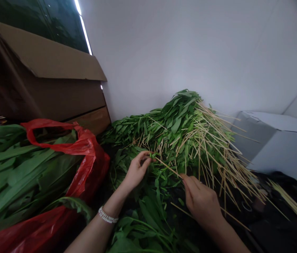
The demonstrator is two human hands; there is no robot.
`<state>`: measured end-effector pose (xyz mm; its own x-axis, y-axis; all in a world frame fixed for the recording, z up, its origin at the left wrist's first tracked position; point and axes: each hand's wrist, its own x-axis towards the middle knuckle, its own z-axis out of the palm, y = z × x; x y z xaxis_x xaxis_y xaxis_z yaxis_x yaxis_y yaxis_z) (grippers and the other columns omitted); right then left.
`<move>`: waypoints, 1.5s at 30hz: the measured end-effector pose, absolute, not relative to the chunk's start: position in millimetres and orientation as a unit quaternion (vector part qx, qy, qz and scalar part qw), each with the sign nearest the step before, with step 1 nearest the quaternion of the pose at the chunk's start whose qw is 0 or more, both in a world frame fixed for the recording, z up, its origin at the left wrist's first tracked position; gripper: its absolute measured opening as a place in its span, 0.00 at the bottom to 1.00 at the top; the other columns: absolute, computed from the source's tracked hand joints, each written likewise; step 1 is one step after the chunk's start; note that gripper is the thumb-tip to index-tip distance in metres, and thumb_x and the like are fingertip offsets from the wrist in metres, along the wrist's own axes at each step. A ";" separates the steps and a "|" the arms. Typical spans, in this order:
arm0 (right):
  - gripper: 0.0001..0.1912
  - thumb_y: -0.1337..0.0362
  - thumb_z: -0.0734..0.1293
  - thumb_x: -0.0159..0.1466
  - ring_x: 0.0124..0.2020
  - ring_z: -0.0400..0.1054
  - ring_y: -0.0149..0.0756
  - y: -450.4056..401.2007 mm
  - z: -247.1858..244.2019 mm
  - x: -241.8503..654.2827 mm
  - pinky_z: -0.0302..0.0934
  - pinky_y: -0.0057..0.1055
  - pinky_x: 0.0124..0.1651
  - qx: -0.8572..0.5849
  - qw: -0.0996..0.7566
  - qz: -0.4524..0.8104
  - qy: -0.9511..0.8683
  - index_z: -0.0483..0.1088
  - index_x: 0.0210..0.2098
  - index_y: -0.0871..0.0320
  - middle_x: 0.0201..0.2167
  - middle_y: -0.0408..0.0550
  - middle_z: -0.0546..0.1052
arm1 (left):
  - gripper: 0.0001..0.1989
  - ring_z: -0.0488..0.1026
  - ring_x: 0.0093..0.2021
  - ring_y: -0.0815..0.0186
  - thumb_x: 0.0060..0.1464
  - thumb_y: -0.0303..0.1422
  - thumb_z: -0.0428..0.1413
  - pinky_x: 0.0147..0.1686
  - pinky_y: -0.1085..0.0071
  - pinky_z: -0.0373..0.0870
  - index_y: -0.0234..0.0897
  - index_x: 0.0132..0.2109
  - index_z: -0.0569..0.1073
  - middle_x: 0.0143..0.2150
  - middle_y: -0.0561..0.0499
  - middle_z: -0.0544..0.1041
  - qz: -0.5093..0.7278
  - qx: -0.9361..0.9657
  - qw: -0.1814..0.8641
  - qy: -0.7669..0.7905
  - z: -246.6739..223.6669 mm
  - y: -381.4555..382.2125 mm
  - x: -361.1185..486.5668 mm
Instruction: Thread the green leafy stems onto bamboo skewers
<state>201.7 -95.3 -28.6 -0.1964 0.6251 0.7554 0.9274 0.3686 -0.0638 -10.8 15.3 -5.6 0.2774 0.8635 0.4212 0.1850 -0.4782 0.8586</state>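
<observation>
My left hand (137, 169) pinches a small bunch of green leaf stems (152, 156) between thumb and fingers. A thin bamboo skewer (168, 166) runs from those stems down to my right hand (202, 198), whose fingers are closed around its other end. Whether the tip passes through the stems is too small to tell. Behind both hands lies a pile of skewered leafy greens (182, 110), their bare sticks fanning out to the right. Loose leafy greens (148, 225) lie below and between my forearms.
At left, a red plastic bag (91, 151) stuffed with long green leaves (13, 175) stands before an open cardboard box (58, 95). On the right are a white box (282, 144) and a bundle of bare skewers (289, 200). A pale wall (190, 45) rises behind the pile.
</observation>
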 end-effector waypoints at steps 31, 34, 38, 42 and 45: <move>0.17 0.70 0.53 0.67 0.28 0.69 0.30 -96.8 -29.3 199.3 0.60 0.25 0.30 -0.523 0.335 -0.208 -0.755 0.70 0.48 0.63 0.29 0.47 0.73 | 0.13 0.75 0.33 0.68 0.42 0.35 0.67 0.39 0.73 0.69 0.35 0.37 0.79 0.33 0.49 0.81 0.515 0.520 0.581 0.355 -4.9 14.9 -11.3; 0.17 0.70 0.53 0.67 0.27 0.70 0.31 -96.7 -29.7 198.7 0.61 0.25 0.30 -0.525 0.330 -0.213 -0.755 0.70 0.47 0.63 0.28 0.47 0.73 | 0.13 0.75 0.34 0.66 0.41 0.34 0.67 0.40 0.71 0.69 0.35 0.36 0.80 0.34 0.48 0.81 0.516 0.518 0.570 0.376 -6.9 16.1 -12.0; 0.17 0.70 0.53 0.67 0.29 0.70 0.31 -96.8 -32.2 197.9 0.62 0.25 0.31 -0.524 0.334 -0.203 -0.757 0.70 0.48 0.64 0.29 0.48 0.73 | 0.12 0.76 0.34 0.66 0.40 0.34 0.68 0.41 0.70 0.69 0.35 0.35 0.80 0.34 0.48 0.81 0.510 0.515 0.581 0.371 -10.9 17.0 -11.2; 0.17 0.70 0.53 0.67 0.29 0.70 0.31 -97.2 -34.3 198.0 0.62 0.25 0.32 -0.525 0.337 -0.185 -0.759 0.69 0.49 0.64 0.30 0.48 0.74 | 0.13 0.75 0.34 0.68 0.41 0.33 0.67 0.41 0.72 0.68 0.34 0.36 0.80 0.32 0.49 0.81 0.502 0.504 0.612 0.346 -13.1 16.9 -10.3; 0.16 0.70 0.53 0.67 0.30 0.71 0.32 -97.5 -33.4 197.7 0.63 0.25 0.33 -0.521 0.340 -0.187 -0.760 0.69 0.48 0.64 0.30 0.48 0.74 | 0.13 0.75 0.33 0.70 0.42 0.33 0.67 0.40 0.74 0.67 0.35 0.38 0.79 0.33 0.51 0.80 0.495 0.499 0.630 0.331 -11.6 16.6 -10.9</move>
<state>197.7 -97.5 -33.4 -0.2260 0.6648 0.7120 0.9189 0.3880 -0.0707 -10.9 16.6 -11.6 0.2909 0.9536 0.0770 -0.2935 0.0124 0.9559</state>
